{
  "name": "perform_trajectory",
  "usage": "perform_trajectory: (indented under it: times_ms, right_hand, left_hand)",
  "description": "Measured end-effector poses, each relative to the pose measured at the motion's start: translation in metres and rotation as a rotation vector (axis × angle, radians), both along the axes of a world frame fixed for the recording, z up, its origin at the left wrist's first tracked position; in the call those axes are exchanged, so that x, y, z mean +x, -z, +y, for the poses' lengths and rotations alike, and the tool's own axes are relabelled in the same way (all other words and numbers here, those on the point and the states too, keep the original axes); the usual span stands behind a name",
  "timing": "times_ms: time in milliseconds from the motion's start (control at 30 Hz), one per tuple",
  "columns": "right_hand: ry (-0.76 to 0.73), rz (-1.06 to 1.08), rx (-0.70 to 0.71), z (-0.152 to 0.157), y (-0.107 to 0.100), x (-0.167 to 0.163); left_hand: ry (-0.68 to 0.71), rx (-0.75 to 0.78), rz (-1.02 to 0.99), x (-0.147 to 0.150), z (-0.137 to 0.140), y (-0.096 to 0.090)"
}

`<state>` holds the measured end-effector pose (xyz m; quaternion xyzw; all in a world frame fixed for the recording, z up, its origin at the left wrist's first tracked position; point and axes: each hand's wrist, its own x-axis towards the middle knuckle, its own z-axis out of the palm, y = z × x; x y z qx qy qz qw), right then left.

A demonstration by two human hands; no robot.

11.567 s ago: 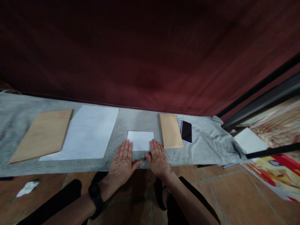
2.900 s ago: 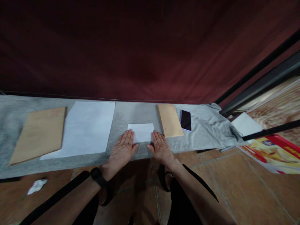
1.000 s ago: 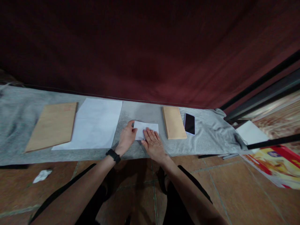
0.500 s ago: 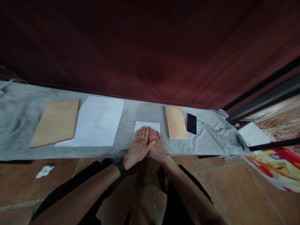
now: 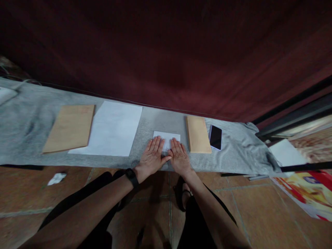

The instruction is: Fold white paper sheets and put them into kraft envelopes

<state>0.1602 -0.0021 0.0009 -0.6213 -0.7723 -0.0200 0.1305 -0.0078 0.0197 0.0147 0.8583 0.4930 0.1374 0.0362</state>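
A small piece of white paper [image 5: 166,135], apparently folded, lies near the front edge of the cloth-covered surface. My left hand [image 5: 153,156] rests flat over its left side, fingers stretched out and palm down. Over the right side lies my right hand [image 5: 179,157], also flat with fingers extended. A strip of the paper shows between the two hands, and my left thumb reaches toward the right hand. The lower part of the paper is hidden under the palms. To the right lies a stack of brown envelopes [image 5: 198,135].
Large white sheets [image 5: 114,129] lie to the left, partly under a brown envelope [image 5: 71,128]. A phone [image 5: 215,137] sits on the grey cloth [image 5: 234,148] at the right. A dark red curtain [image 5: 166,62] hangs behind. A colourful box [image 5: 308,192] stands on the tiled floor.
My hands have moved apart from lying side by side, left hand to the left and right hand to the right, uncovering the paper's middle. The whole view has shifted slightly.
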Motion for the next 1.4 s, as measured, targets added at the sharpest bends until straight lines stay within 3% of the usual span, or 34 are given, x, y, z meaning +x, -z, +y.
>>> perform_trajectory:
  times_ms: [533, 767, 1000, 1133, 1400]
  right_hand:
    - [0.128, 0.029, 0.067, -0.007, 0.002, 0.006]
    - [0.122, 0.059, 0.044, -0.003, -0.011, 0.001]
    - [0.062, 0.137, -0.088, 0.016, -0.020, -0.015]
    - [0.058, 0.195, -0.145, 0.030, -0.019, -0.016]
    - [0.097, 0.177, -0.074, 0.038, -0.007, -0.016]
  left_hand:
    - [-0.113, 0.014, 0.037, -0.006, 0.003, 0.000]
    - [-0.140, 0.020, 0.044, -0.010, 0.011, -0.004]
    - [0.020, 0.023, 0.044, 0.005, 0.028, -0.004]
    - [0.037, -0.026, 0.074, 0.014, 0.039, 0.002]
    - [-0.010, 0.013, 0.059, 0.014, 0.042, 0.008]
